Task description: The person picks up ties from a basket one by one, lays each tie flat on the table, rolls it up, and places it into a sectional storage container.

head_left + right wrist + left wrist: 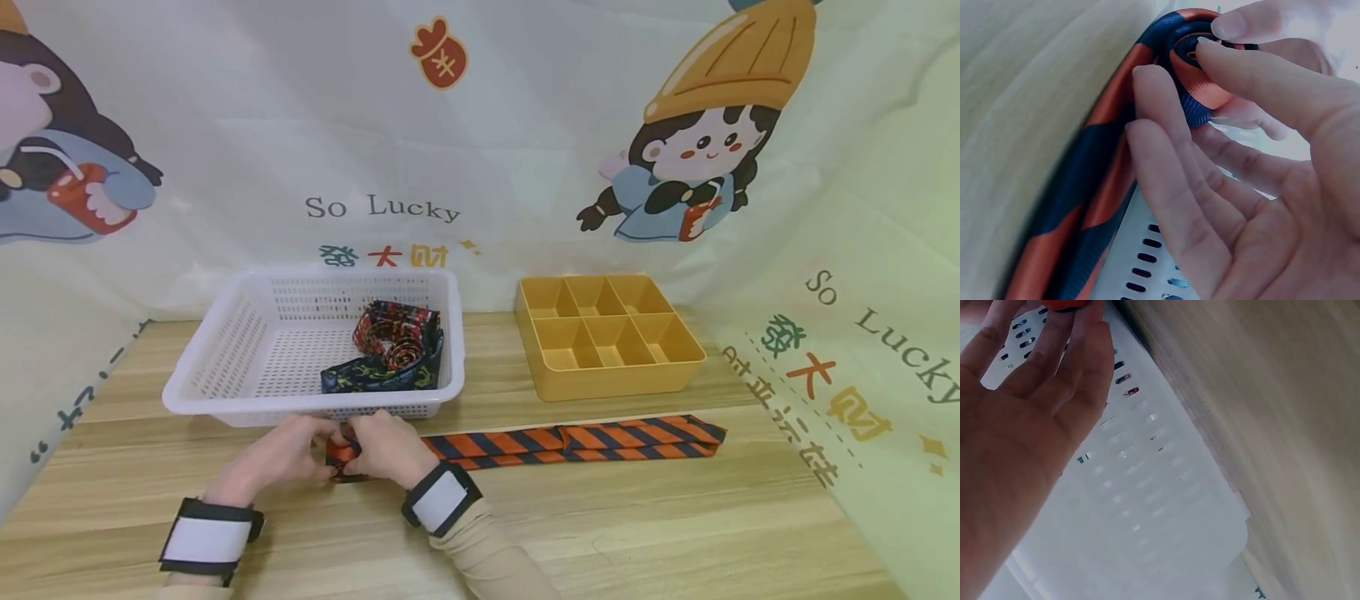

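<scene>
Fingers point(1160, 103) of left hand point(288, 452) and right hand point(393, 450), nearly closed, are pinching the striped tie point(525, 439) at its coil point(1202, 81); any slackening would be risking an unwinding.

The left hand point(294, 454) and right hand point(392, 450) face each other, fingers bent and pinching, tips close together. The left wrist point(231, 490) lies behind-left of its hand; the right forearm point(501, 554) slants behind-right.
</scene>
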A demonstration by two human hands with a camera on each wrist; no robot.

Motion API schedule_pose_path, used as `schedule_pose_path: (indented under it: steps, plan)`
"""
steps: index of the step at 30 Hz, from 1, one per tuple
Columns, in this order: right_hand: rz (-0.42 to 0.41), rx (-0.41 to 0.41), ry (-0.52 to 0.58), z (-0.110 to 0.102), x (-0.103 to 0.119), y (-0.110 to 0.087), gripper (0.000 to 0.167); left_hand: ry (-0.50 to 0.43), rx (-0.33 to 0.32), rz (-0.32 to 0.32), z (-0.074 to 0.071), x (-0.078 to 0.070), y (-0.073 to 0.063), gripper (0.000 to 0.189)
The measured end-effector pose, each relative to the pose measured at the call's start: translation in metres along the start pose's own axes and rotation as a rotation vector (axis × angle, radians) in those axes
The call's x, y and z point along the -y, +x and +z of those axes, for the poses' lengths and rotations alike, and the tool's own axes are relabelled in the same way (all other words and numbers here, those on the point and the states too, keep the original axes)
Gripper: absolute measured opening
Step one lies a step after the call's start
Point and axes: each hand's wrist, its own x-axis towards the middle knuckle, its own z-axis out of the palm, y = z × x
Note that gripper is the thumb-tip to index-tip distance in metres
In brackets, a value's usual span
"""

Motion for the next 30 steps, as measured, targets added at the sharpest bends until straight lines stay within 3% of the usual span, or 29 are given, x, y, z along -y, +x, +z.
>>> schedule_pose_path:
  steps: [7,14,22,30]
  plan:
    - [0.048,0.011,0.011,-0.0011,-0.0065,0.0012,0.036,-0.014,-0.047,-0.010,0.0031,-0.0015,0.0027,0.043]
    - [0.057,0.040,-0.023,-0.0051,-0.0065,-0.0014,0.040,-0.072,0.002,0.012,0.0026,-0.0038,0.0062,0.025]
    - [0.036,0.008,-0.037,-0.0070,-0.0053,-0.0042,0.034,0.010,0.017,0.055,0.0014,-0.0073,0.0067,0.027]
    - [0.111,0.025,-0.032,-0.0027,-0.0058,-0.0025,0.047,-0.084,0.054,0.024,0.0074,-0.0063,0.0062,0.051]
